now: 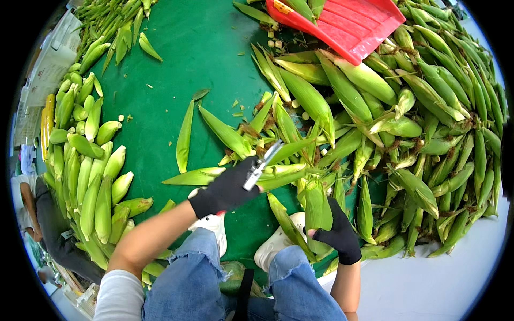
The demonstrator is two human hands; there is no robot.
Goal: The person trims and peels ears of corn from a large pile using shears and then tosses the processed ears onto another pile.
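Observation:
My left hand (231, 187), in a black glove with bare fingertips, grips a metal-handled knife (263, 165), its blade pointing up and to the right over loose husk leaves. My right hand (340, 232), gloved the same way, holds a green ear of corn in its husk (318, 202) from the right side, thumb in front. The ear's upper end meets a heap of cut husks and brown silk (299, 136). Part of the left fingers is hidden behind the knife and glove.
Unhusked corn (417, 132) is heaped along the right. Trimmed ears (96, 192) lie stacked at left. A red plastic scoop (361, 24) rests on the far corn. White clogs (277, 244) stand on the green floor (160, 88). Another person (52, 216) is at far left, near white crates (56, 60).

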